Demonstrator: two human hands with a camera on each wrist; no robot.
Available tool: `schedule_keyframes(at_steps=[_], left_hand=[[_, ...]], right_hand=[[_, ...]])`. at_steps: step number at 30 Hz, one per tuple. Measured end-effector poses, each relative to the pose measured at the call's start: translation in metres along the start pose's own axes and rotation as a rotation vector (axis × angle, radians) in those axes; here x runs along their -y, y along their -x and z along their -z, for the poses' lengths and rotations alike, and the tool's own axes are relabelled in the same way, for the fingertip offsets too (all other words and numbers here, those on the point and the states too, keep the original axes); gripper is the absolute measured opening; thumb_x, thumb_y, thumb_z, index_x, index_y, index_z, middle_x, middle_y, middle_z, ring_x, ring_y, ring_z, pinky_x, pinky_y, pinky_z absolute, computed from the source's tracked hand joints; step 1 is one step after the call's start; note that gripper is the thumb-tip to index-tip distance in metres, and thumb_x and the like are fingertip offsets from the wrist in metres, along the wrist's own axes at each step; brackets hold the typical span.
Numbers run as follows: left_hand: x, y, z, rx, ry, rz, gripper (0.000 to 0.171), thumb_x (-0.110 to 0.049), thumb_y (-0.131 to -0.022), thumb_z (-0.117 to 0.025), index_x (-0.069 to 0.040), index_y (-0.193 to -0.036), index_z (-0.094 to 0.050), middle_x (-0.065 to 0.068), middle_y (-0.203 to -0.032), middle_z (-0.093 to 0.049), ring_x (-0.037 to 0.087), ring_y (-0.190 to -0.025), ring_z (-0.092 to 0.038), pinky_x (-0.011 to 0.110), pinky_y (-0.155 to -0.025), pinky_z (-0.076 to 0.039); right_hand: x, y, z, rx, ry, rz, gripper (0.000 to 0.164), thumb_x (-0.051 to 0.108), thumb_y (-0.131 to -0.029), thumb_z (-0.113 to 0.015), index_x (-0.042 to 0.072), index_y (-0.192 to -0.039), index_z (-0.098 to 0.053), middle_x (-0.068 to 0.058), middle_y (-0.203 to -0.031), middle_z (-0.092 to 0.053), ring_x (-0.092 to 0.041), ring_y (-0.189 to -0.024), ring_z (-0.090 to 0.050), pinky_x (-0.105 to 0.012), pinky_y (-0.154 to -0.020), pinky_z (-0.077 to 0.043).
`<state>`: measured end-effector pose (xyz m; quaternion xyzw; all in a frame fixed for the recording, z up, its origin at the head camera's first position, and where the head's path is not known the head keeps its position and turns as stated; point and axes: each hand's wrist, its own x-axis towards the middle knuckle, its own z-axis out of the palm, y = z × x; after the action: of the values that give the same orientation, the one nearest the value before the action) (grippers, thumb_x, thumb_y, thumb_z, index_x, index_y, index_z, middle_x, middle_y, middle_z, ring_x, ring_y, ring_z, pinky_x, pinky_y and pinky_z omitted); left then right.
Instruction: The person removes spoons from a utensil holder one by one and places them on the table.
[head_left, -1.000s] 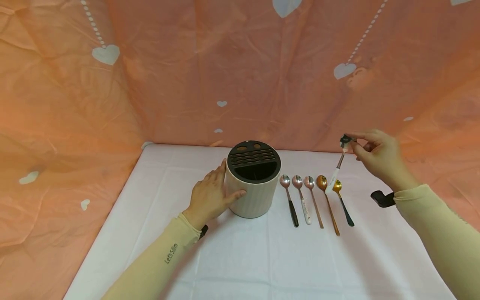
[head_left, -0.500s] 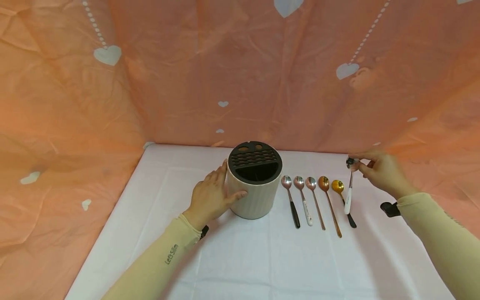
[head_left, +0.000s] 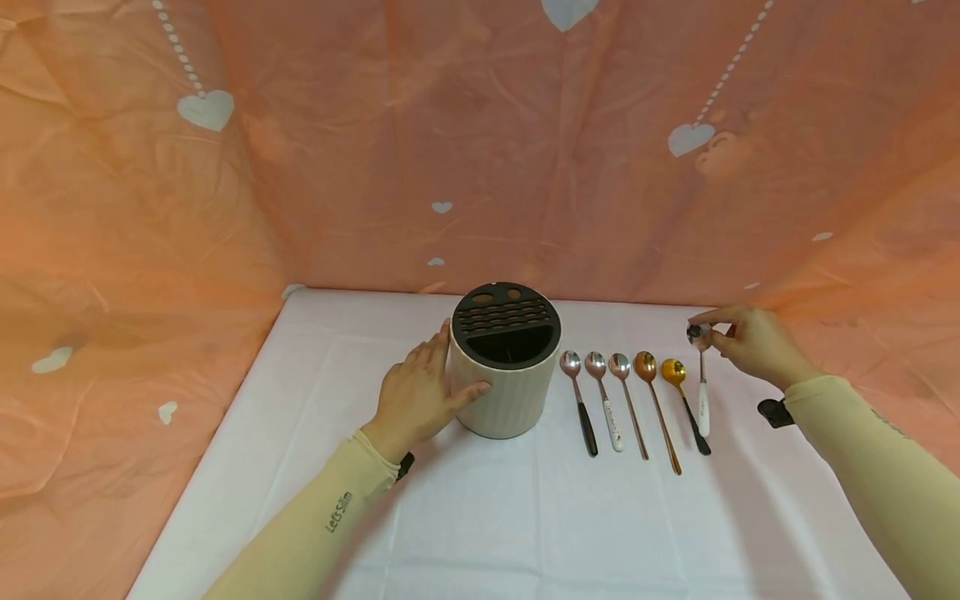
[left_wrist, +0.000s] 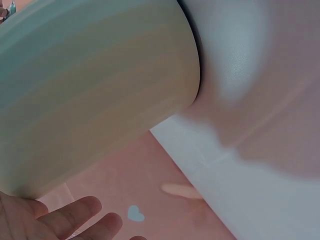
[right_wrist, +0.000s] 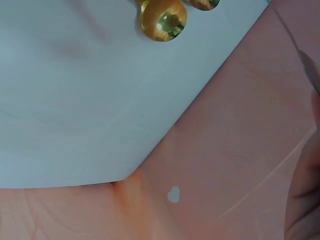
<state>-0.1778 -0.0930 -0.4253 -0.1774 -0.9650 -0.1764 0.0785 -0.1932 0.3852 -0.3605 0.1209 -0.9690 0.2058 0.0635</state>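
Observation:
A cream ribbed utensil holder (head_left: pixel 501 404) with a black slotted lid (head_left: pixel 508 325) stands mid-table in the head view. My left hand (head_left: pixel 416 387) rests against its left side, fingers extended along the wall and thumb across the front. In the left wrist view, fingers (left_wrist: pixel 70 216) reach past the holder's wall (left_wrist: pixel 100 95). At the right, my right hand (head_left: pixel 761 346) pinches a white-handled spoon (head_left: pixel 703 408) by its bowl, handle pointing toward me. It is at the right end of a spoon row, beside a gold spoon (head_left: pixel 674 372) with a dark handle.
Left of that gold spoon lie a copper-gold spoon (head_left: pixel 647 367), a rose-coloured spoon (head_left: pixel 620 365), one with a patterned white handle (head_left: pixel 612 427) and one with a black handle (head_left: pixel 587 431). An orange heart-print cloth (head_left: pixel 480 150) hangs behind the white tabletop (head_left: pixel 465 525).
My right hand has come down and slightly right with the white-handled spoon, from above the copper-gold spoon to the right of the dark-handled one. The left hand stays on the holder.

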Motion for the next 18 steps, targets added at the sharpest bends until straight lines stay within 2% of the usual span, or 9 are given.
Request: schedule_keyframes(at_steps=[9,18], left_hand=[[-0.002,-0.001,0.002,-0.005,0.016,0.0,0.111,-0.083,-0.086,-0.041,-0.006,-0.16,-0.012,0.017,-0.151,-0.043,0.037,-0.132,-0.048,0.052,-0.095,-0.046],[-0.003,0.002,0.002,0.015,0.017,0.022,0.111,-0.083,-0.086,-0.042,-0.009,-0.161,-0.01,0.017,-0.152,-0.042,0.036,-0.133,-0.046,0.053,-0.097,-0.044]], right_hand=[[-0.012,-0.001,-0.002,0.066,0.021,-0.024,0.022,0.006,-0.091,-0.068,0.005,-0.112,-0.075,0.003,-0.081,-0.073,-0.013,-0.053,-0.049,-0.029,-0.047,-0.038],[-0.02,0.001,-0.007,0.209,0.028,-0.075,0.026,0.004,-0.094,-0.061,0.001,-0.118,-0.071,0.002,-0.079,-0.073,-0.015,-0.047,-0.041,-0.027,-0.044,-0.032]])
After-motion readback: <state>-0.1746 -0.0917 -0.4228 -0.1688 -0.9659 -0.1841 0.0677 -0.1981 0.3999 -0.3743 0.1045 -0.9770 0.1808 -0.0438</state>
